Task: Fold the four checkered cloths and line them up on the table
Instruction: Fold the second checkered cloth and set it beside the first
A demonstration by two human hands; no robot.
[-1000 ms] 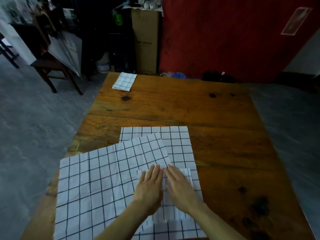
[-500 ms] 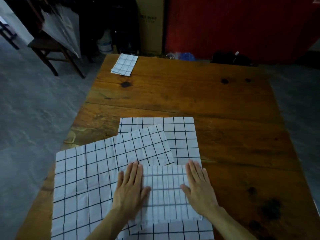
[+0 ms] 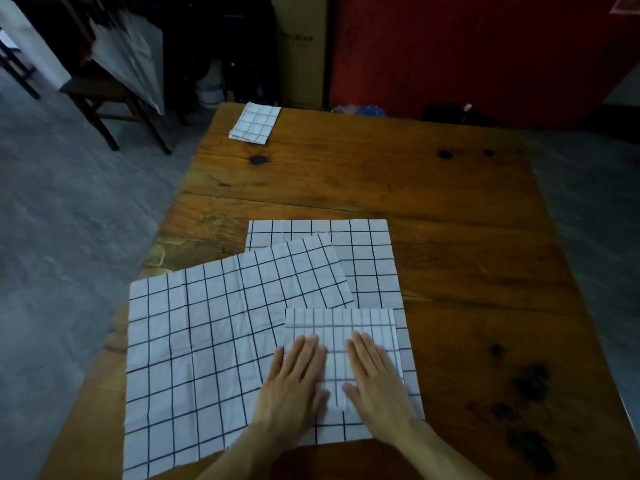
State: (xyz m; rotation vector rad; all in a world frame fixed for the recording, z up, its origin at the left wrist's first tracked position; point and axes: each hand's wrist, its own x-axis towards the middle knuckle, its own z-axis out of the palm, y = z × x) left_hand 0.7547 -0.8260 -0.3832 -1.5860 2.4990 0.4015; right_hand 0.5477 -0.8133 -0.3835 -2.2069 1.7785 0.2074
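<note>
Checkered white fabric lies under both palms: we press the folded cloth [image 3: 341, 344] flat with the left hand [image 3: 294, 382] and right hand [image 3: 375, 379], fingers extended and gripping nothing, probably to set the creases. It rests at the near table [image 3: 450, 209] edge atop two unfolded cloths [image 3: 207, 341]. Its long axis runs away from us. One finished cloth [image 3: 255, 123] sits at the far left corner, long axis also pointing away.
</note>
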